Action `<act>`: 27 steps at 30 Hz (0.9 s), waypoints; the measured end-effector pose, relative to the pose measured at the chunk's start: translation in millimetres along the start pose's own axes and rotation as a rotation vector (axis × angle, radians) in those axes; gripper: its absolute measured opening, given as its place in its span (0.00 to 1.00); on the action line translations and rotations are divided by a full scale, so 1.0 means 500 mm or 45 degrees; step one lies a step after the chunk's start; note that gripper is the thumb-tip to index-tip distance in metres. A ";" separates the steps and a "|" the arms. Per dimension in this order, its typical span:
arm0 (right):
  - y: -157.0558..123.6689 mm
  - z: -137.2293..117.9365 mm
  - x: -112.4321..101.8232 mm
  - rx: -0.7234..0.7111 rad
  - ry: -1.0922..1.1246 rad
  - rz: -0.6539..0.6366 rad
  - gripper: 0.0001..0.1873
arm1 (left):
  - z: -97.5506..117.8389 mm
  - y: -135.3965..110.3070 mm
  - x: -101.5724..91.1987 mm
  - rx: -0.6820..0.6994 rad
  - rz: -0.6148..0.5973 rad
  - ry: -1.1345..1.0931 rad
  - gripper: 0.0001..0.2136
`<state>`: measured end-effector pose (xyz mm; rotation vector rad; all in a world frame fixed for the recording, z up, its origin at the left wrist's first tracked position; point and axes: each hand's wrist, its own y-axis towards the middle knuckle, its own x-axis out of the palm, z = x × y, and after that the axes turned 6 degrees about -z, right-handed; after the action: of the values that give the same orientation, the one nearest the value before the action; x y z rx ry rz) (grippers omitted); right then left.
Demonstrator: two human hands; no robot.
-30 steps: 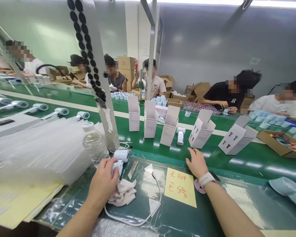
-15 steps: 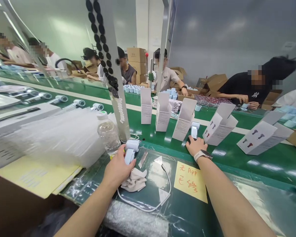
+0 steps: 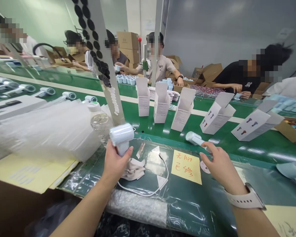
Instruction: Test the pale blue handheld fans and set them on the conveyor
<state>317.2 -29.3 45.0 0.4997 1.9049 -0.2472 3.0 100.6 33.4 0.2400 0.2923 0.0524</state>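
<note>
My left hand (image 3: 115,163) grips a pale blue handheld device (image 3: 121,136) by its handle and holds it upright above a crumpled cloth (image 3: 134,169). My right hand (image 3: 218,165), with a white watch on the wrist, holds a second pale blue handheld device (image 3: 195,138) by its handle, its head pointing left over the edge of the green belt (image 3: 148,123). Between my hands lie a yellow note with red writing (image 3: 186,167) and a white cable (image 3: 148,191).
Several open white cartons (image 3: 161,107) stand on the belt. A water bottle (image 3: 99,123) and a heap of clear bags (image 3: 46,131) are at left, yellow sheets (image 3: 32,172) in front of them. A metal post with black dots (image 3: 106,65) rises nearby. Several people work across the belt.
My left hand lifted the blue device off the table. My right hand reached onto the belt, took the second device and drew it back toward me.
</note>
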 end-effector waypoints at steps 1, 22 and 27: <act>-0.012 -0.010 -0.014 -0.004 0.123 -0.025 0.16 | 0.020 -0.007 0.010 -0.125 -0.115 -0.238 0.21; -0.037 -0.225 0.182 -0.490 0.370 -0.230 0.09 | 0.049 0.005 0.120 -0.506 -0.771 -1.535 0.30; -0.060 -0.215 0.150 -0.392 0.779 -0.567 0.06 | 0.047 0.012 0.119 -0.554 -0.752 -1.578 0.30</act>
<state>190.3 3.8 14.7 -0.0843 2.5890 -0.0840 66.4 106.0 40.1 -0.2744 -0.8861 -0.5995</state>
